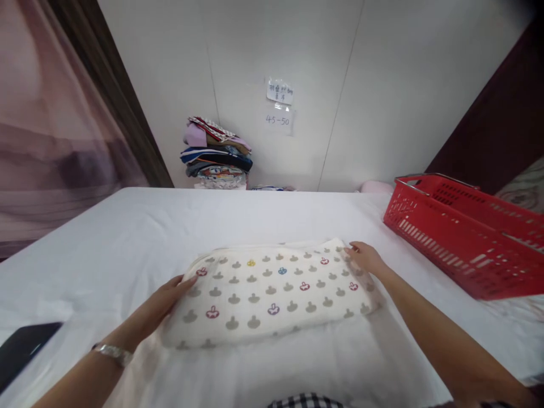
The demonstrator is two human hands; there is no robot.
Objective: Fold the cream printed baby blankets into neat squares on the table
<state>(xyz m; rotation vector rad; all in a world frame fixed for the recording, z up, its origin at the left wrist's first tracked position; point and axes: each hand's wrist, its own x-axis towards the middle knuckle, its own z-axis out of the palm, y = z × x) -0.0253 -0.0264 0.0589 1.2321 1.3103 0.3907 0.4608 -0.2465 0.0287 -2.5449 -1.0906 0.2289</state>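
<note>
A folded white cloth (pixel 259 289) printed with grey mushroom shapes, plus a few red, blue, yellow and purple ones, lies in front of me as a wide flat bundle. At its left edge my left hand (pixel 174 292) is closed, thumb on top and the other fingers partly hidden along the side. My right hand (pixel 362 256) grips the far right corner of the same cloth, its fingers bent around the edge. The near side of the bundle rests on the white sheet, without a hand on it.
The table (pixel 297 218) has a white cover. A red plastic basket (pixel 459 238) with metal handles stands at the right. Against the wall is a stack of folded clothes (pixel 219 153). A black flat object (pixel 28 348) lies at the left edge. Paper labels (pixel 279 107) hang on the wall.
</note>
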